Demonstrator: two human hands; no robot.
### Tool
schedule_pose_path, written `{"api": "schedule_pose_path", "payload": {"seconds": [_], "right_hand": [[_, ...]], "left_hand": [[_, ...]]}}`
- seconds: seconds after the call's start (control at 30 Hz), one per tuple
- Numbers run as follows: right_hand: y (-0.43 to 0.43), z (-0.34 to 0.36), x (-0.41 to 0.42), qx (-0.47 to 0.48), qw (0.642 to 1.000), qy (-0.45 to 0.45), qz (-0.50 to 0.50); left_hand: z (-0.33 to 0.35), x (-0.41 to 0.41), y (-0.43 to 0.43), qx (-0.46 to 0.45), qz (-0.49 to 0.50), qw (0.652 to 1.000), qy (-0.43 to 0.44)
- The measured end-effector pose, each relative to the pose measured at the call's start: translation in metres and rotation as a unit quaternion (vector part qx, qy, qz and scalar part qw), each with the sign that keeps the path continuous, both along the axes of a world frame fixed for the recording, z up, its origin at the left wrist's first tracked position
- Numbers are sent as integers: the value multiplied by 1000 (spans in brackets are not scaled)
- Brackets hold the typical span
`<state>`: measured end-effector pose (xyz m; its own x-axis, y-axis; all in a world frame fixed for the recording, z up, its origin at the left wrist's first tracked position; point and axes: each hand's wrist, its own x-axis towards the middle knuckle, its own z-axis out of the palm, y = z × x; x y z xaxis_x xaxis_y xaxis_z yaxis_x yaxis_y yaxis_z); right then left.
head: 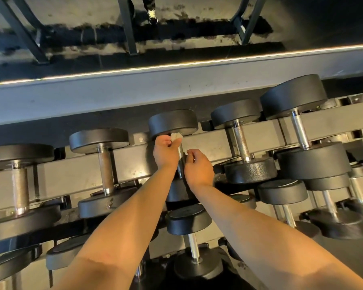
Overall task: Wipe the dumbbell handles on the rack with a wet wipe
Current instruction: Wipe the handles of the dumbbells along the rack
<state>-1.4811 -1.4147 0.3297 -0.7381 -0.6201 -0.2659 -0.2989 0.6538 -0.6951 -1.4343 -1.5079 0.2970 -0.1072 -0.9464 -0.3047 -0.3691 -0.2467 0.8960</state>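
A row of black dumbbells with chrome handles lies across the grey rack. My left hand presses a crumpled white wet wipe against the far end of the middle dumbbell's handle, just under its far head. My right hand is curled around the near part of that same handle. Both forearms hide the handle's near end and part of the near head.
Neighbouring dumbbells lie at left and right, with a bigger one further right. Lower tiers hold more dumbbells. Behind the rack runs a grey ledge below a mirror.
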Motion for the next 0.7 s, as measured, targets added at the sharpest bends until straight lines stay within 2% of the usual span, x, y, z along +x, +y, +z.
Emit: {"api": "schedule_pose_path", "payload": {"seconds": [0.13, 0.3, 0.37, 0.47, 0.53, 0.7], "right_hand": [[6, -1, -3, 9, 999, -18, 46], [12, 1, -2, 5, 997, -7, 82], [11, 1, -1, 0, 998, -9, 70], [11, -1, 1, -14, 998, -5, 63], [10, -2, 1, -16, 998, 2, 59], [10, -3, 2, -21, 998, 13, 60]], "left_hand": [[9, 15, 10, 4, -33, 999, 38], [13, 56, 11, -60, -217, 972, -58], [15, 55, 3, -85, -212, 972, -50], [14, 37, -1, -105, -106, 989, 13], [5, 26, 4, -110, -86, 990, -4], [2, 32, 4, -137, -211, 966, -62]]}}
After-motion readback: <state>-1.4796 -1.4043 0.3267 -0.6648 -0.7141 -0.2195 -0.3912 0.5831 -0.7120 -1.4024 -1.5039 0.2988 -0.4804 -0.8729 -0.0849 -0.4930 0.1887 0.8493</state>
